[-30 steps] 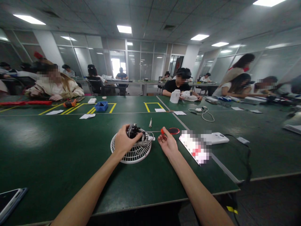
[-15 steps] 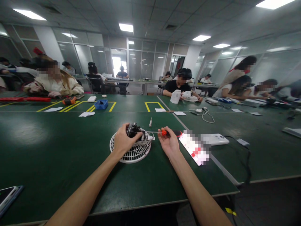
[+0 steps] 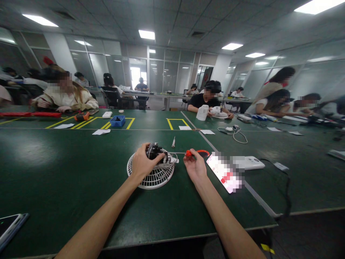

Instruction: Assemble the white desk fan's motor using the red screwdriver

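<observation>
A white round fan grille [image 3: 153,176] lies flat on the green table [image 3: 67,162], with a black motor unit [image 3: 155,151] and white wires on top of it. My left hand [image 3: 142,163] is closed around the motor from the left. My right hand [image 3: 195,167] is closed on a red-handled screwdriver [image 3: 188,153], whose thin shaft points left toward the motor. A small red dish [image 3: 202,153] sits just behind that hand.
A phone [image 3: 225,172] and a white box [image 3: 249,162] lie right of my right hand. A second screwdriver [image 3: 173,141] lies beyond the fan, another phone [image 3: 10,226] at the near left edge. Across the table sit a blue bin [image 3: 117,121], papers, a cable and several people.
My right hand turned the red-handled screwdriver level and brought its tip left to the motor. My left hand stayed on the motor.
</observation>
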